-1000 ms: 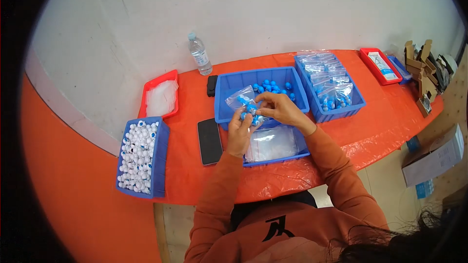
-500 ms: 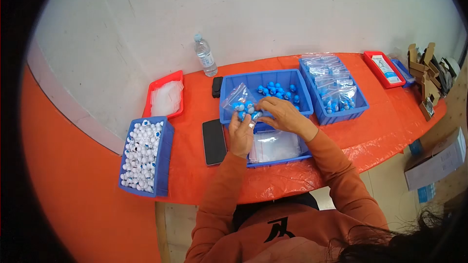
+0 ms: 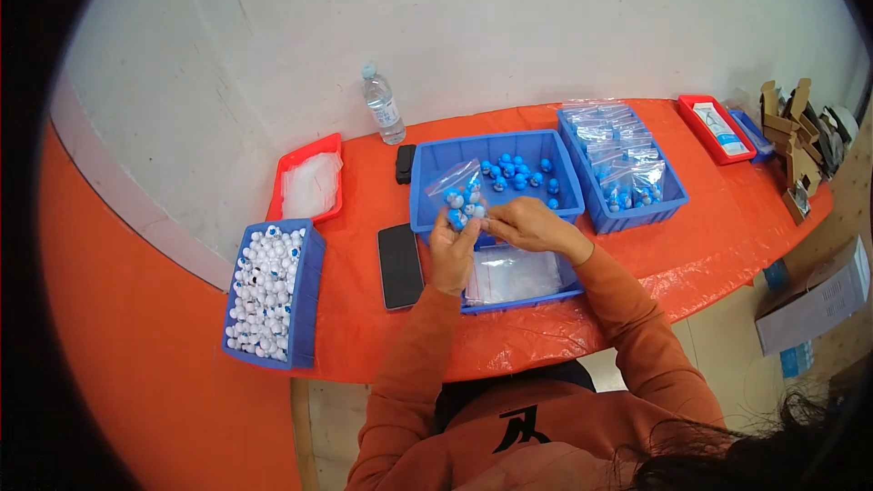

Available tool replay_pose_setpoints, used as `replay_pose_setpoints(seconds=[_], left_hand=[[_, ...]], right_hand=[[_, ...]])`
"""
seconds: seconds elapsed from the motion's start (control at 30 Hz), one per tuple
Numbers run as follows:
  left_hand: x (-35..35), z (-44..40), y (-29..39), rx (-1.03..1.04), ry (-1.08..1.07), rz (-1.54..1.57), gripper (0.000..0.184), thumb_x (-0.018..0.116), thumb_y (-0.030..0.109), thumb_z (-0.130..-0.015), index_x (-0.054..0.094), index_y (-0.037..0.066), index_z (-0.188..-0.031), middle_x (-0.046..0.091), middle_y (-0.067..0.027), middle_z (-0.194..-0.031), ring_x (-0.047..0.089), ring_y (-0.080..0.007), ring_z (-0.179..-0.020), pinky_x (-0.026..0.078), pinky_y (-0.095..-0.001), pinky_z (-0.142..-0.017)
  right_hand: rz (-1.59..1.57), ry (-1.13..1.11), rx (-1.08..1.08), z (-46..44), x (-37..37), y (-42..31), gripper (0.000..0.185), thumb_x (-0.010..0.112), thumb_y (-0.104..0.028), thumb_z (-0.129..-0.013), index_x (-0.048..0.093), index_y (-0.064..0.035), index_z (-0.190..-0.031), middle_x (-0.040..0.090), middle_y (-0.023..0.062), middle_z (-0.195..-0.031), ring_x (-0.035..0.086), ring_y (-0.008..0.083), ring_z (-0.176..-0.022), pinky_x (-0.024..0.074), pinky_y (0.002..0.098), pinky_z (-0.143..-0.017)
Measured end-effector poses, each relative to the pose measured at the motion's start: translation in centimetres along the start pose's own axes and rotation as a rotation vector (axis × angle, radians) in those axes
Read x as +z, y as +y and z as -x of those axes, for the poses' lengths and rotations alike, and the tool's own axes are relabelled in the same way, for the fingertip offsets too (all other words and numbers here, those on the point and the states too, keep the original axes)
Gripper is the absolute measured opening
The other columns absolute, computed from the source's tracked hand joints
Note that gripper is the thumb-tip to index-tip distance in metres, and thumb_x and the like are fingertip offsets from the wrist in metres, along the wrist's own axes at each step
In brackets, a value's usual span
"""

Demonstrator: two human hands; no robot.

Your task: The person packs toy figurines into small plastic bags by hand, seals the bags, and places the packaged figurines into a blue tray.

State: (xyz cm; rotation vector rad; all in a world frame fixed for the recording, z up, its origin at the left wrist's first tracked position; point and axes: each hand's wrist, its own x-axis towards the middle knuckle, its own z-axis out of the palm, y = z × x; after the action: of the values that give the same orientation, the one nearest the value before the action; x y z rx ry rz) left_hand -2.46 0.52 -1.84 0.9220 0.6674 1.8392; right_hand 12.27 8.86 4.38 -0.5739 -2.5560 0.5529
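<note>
No legible text anywhere. Bottle (image 3: 383, 109) at bench (image 3: 364, 341) far edge, left of centre: label (image 3: 386, 114) printed, too small to read. Red tray (image 3: 735, 160) near far right corner: printed sheet (image 3: 718, 129), unreadable. White carton (image 3: 809, 309) past bench right end: tiny print lines, illegible. Sweater (image 3: 582, 432): bold black letter-like mark (image 3: 521, 429), letters unclear.

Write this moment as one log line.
left hand: holding clear bag | right hand: at bag's edge | blue-and-white balls: inside bag
</note>
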Motion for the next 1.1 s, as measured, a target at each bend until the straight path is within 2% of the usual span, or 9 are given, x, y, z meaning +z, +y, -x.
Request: replay_pose_setpoints(seconds=[0.13, 0.17, 0.3, 0.33, 0.47, 0.67, 0.83, 1.0, 1.1], left_hand=[[1.3, 0.1, 1.1, -0.057, 0.043, 0.103, 0.041, 0.055, -0.003, -0.088, 0.042, 0.004, -0.126, 0.056, -0.0154, -0.118, 0.057, -0.0272, -0.111, 0.046, -0.0326, -0.095], [1.3, 0.2, 1.2, -0.058, 0.044, 0.102, 0.041, 0.055, -0.003, -0.088, 0.042, 0.004, -0.126, 0.056, -0.0154, -0.118, 0.057, -0.0272, -0.111, 0.046, -0.0326, -0.095], [1.4, 0.4, 1.4, -0.243, 0.015, 0.113, 0.041, 0.059, -0.002, -0.086, 0.044, 0.003, -0.124, 0.057, -0.0156, -0.115, 0.06, -0.0275, -0.106, 0.049, -0.0304, -0.089], [1.4, 0.4, 1.3, -0.244, 0.012, 0.114, 0.041, 0.059, -0.002, -0.086, 0.044, 0.003, -0.124, 0.057, -0.0156, -0.115, 0.06, -0.0275, -0.106, 0.049, -0.0304, -0.089], [0.9, 0.5, 0.9, -0.29, -0.077, -0.177, 0.042, 0.063, 0.003, -0.084, 0.046, 0.0, -0.123, 0.06, -0.0144, -0.11, 0.063, -0.0256, -0.098, 0.052, -0.0302, -0.082], [-0.1, 0.4, 0.2, -0.345, -0.181, -0.341, 0.044, 0.066, 0.004, -0.083, 0.047, 0.0, -0.122, 0.061, -0.0135, -0.107, 0.064, -0.027, -0.094, 0.052, -0.0318, -0.084], [0.8, 0.5, 1.3, -0.507, -0.156, -0.364, 0.046, 0.066, 0.005, -0.083, 0.045, 0.001, -0.124, 0.059, -0.0145, -0.11, 0.063, -0.0268, -0.099, 0.051, -0.035, -0.087], [0.7, 0.3, 1.1, -0.499, -0.123, -0.085, 0.043, 0.061, 0.011, -0.089, 0.043, 0.003, -0.127, 0.056, -0.0159, -0.118, 0.059, -0.0291, -0.107, 0.049, -0.0409, -0.091], [-0.3, 0.1, 0.9, -0.528, -0.155, 0.185, 0.04, 0.055, 0.017, -0.093, 0.041, 0.003, -0.128, 0.053, -0.0159, -0.123, 0.055, -0.0315, -0.113, 0.047, -0.0449, -0.093]], right_hand=[[-0.21, -0.271, -0.032, 0.2, -1.2, 0.1, 0.023, 0.066, -0.027, -0.084, 0.069, -0.0039, -0.085, 0.059, 0.0094, -0.062, 0.051, 0.018, -0.05, 0.0424, 0.0269, -0.051], [-0.212, -0.272, -0.032, 0.1, -1.4, 0.2, 0.023, 0.066, -0.027, -0.084, 0.069, -0.0039, -0.085, 0.059, 0.0094, -0.062, 0.051, 0.018, -0.05, 0.0424, 0.0269, -0.051], [-0.578, 0.219, 0.159, -0.4, -2.3, 1.2, 0.018, 0.07, -0.021, -0.082, 0.071, -0.0045, -0.089, 0.06, 0.0027, -0.069, 0.048, 0.0096, -0.056, 0.0406, 0.0241, -0.053], [-0.576, 0.221, 0.16, -0.4, -2.1, 1.3, 0.018, 0.07, -0.021, -0.082, 0.071, -0.0045, -0.089, 0.06, 0.0027, -0.069, 0.048, 0.0096, -0.056, 0.0406, 0.0241, -0.053], [-0.904, 0.124, 0.204, -0.7, -0.4, 1.5, 0.021, 0.073, -0.017, -0.079, 0.07, -0.0042, -0.095, 0.06, 0.0006, -0.075, 0.048, 0.0076, -0.061, 0.0412, 0.0226, -0.057], [-0.796, 0.197, 0.122, -0.8, -0.4, 1.9, 0.026, 0.074, -0.015, -0.078, 0.068, -0.0039, -0.1, 0.061, 0.0016, -0.075, 0.048, 0.0085, -0.062, 0.0417, 0.0222, -0.059], [-0.666, 0.061, 0.051, -0.6, -0.6, 1.1, 0.025, 0.074, -0.018, -0.078, 0.067, -0.0039, -0.098, 0.063, 0.0064, -0.079, 0.05, 0.0131, -0.063, 0.0429, 0.0236, -0.057], [-0.491, 0.206, 0.011, -0.6, -0.9, 0.7, 0.027, 0.074, -0.017, -0.077, 0.066, -0.004, -0.099, 0.063, 0.007, -0.081, 0.05, 0.0148, -0.062, 0.0437, 0.0248, -0.058], [-0.404, 0.296, -0.071, -0.8, -0.8, 0.5, 0.026, 0.074, -0.016, -0.077, 0.066, -0.0034, -0.098, 0.063, 0.0064, -0.082, 0.049, 0.0124, -0.062, 0.0432, 0.023, -0.057]])
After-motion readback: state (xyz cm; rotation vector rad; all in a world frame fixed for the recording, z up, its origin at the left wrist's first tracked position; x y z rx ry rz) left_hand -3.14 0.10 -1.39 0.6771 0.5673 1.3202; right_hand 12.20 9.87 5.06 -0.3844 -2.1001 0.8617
